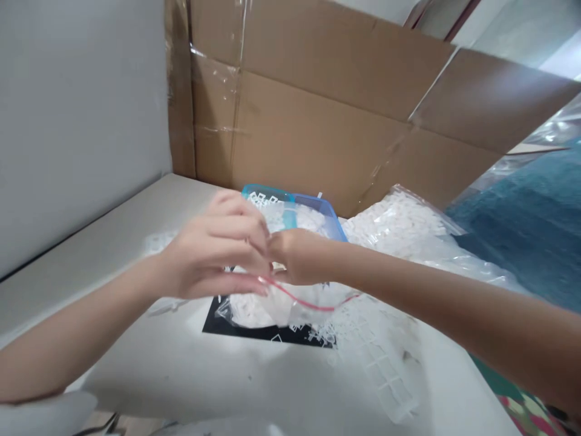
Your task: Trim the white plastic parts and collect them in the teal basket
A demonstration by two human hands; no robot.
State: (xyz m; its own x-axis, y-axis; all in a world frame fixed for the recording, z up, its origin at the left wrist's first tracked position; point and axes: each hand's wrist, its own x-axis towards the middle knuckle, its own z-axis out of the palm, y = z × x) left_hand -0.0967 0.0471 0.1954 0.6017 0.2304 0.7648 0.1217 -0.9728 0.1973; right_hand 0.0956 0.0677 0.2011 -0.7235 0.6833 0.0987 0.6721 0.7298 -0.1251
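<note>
My left hand (224,245) pinches the red-edged mouth of a clear plastic zip bag (290,306), thumb below and fingers curled above. White pieces show through the bag, which rests over a black mat (258,332). My right hand (302,257) reaches in from the right, bent at the wrist, and meets the left one at the bag's mouth. Its fingers are curled and mostly hidden behind the left hand, so what they hold does not show. Small white frame-shaped pieces (320,333) lie scattered along the mat's right edge.
Behind the hands stand a teal bin (247,191) and a blue bin (336,221) with white pieces. A large clear bag of white pieces (399,215) lies at right. A white grid strip (385,375) lies on the white table (204,387). A cardboard wall (318,127) closes the back.
</note>
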